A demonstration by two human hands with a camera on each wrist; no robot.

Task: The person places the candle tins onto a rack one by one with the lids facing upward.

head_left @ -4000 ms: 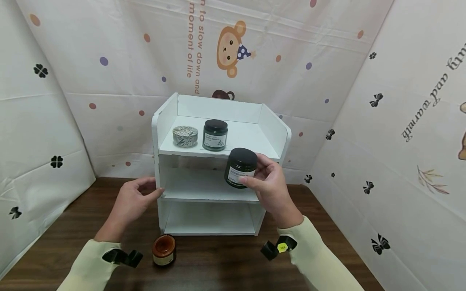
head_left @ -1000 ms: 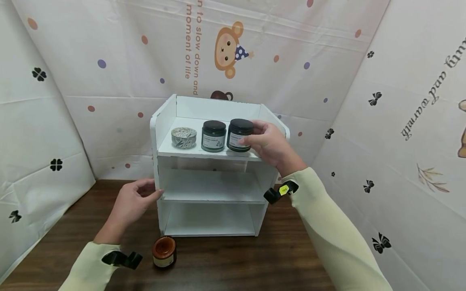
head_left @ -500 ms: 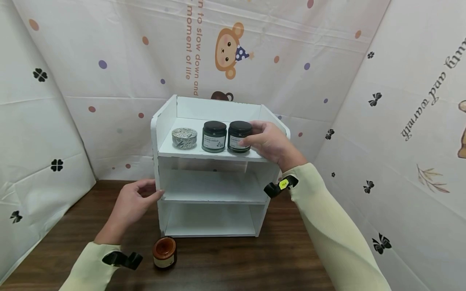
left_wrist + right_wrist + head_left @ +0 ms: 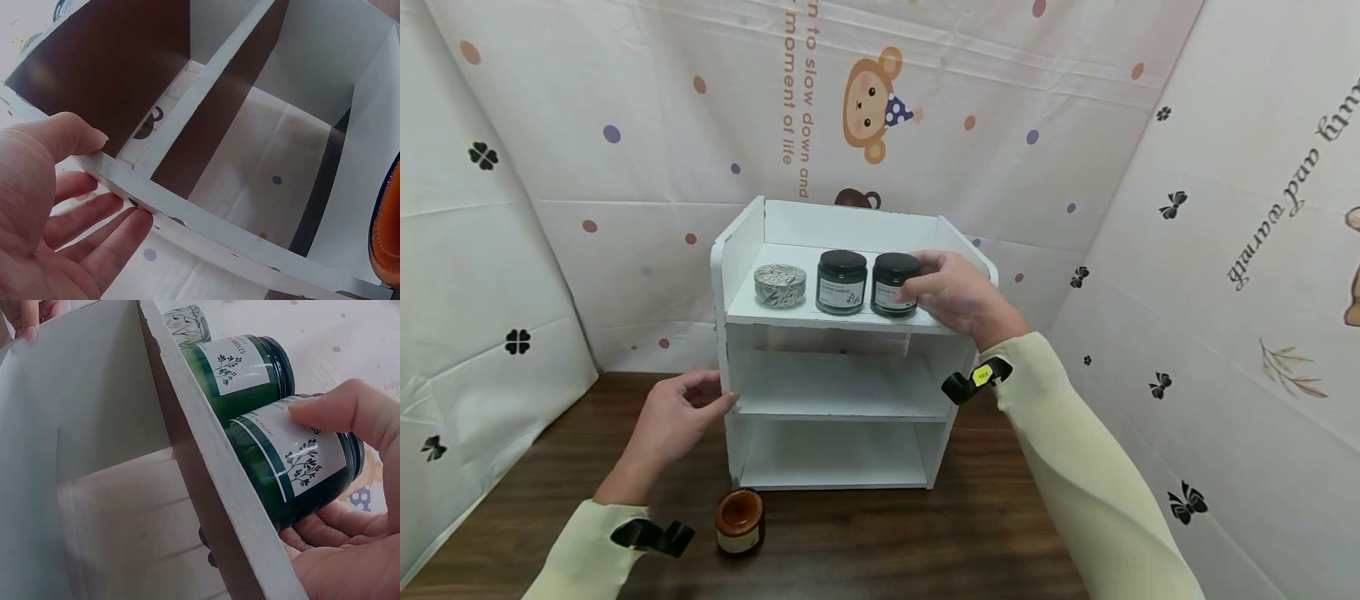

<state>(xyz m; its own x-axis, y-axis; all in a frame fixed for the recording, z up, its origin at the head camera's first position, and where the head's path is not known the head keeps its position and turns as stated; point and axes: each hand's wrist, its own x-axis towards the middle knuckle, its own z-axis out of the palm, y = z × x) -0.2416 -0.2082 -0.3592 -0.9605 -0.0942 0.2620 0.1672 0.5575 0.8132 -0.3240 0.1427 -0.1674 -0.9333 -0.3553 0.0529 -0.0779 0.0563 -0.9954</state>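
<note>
My right hand (image 4: pixel 958 292) grips a dark green scented candle jar (image 4: pixel 889 293) with a black lid, thumb across its white label. The jar is upright on the top tier of the white shelf (image 4: pixel 842 318), a small gap from a matching candle jar (image 4: pixel 841 292). Left of both sits a round patterned tin (image 4: pixel 779 287). Low on the other side, my left hand (image 4: pixel 673 417) holds the shelf's left side panel. In the left wrist view the thumb (image 4: pixel 94 139) lies on the panel's front edge and the fingers rest along its outer face.
An amber candle jar (image 4: pixel 739 521) stands on the dark wooden table (image 4: pixel 865 550), just before the shelf's front left corner. Raised side walls bound the top tier. Printed white cloth (image 4: pixel 662 167) hangs behind and at both sides.
My right hand has lifted the candle jar from in front of the shelf onto its top tier, then slid it slightly right, away from the matching jar. My left hand has stayed put.
</note>
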